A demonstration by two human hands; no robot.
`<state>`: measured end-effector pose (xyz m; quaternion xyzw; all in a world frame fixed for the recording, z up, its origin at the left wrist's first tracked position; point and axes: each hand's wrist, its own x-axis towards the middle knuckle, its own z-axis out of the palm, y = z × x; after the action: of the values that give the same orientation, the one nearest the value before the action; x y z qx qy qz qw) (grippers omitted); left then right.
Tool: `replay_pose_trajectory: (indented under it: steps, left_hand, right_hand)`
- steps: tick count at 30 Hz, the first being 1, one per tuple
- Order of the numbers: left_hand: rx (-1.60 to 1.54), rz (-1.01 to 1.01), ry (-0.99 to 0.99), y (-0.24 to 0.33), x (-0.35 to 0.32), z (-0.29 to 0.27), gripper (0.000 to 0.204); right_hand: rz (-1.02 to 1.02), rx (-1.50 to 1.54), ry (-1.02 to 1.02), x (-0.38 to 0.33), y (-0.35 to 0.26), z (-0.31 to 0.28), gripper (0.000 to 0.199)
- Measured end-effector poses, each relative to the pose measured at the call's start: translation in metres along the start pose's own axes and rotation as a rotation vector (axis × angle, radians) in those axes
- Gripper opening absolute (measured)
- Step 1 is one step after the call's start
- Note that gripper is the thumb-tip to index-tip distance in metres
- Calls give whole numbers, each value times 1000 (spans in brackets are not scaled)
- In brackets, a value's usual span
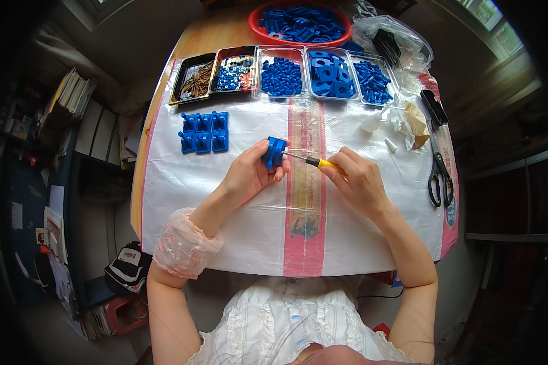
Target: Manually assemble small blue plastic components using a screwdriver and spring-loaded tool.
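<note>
Blue plastic part [274, 151] against screwdriver [313, 162]

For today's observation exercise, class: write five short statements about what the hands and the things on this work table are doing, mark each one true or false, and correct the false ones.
1. The left hand holds a blue plastic part. True.
2. The right hand holds a pair of scissors. False: it holds a yellow-handled screwdriver; the scissors lie untouched near the right edge of the table.
3. The screwdriver's tip points at the blue part. True.
4. The finished blue pieces are stacked in the red bowl. False: they lie in neat rows on the white sheet, to the person's left.
5. A row of trays stands at the far side of the sheet. True.
</note>
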<state>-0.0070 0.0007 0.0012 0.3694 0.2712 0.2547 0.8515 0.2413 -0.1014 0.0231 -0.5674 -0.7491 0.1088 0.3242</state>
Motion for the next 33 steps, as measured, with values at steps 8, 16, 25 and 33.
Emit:
replay_pose_trajectory:
  steps: [8, 16, 25, 33]
  left_hand:
    - [-1, -4, -7, -2, 1, 0, 51]
    - [4, -20, 5, 0, 0, 1, 51]
    - [6, -12, 3, -2, 2, 2, 51]
    - [-1, -11, 18, 0, 0, 3, 50]
  right_hand:
    - [22, 133, 18, 0, -3, 0, 18]
    - [-19, 116, 36, -2, 4, 4, 22]
    - [-50, 3, 19, -3, 8, 5, 17]
    - [-16, 119, 20, -1, 0, 1, 24]
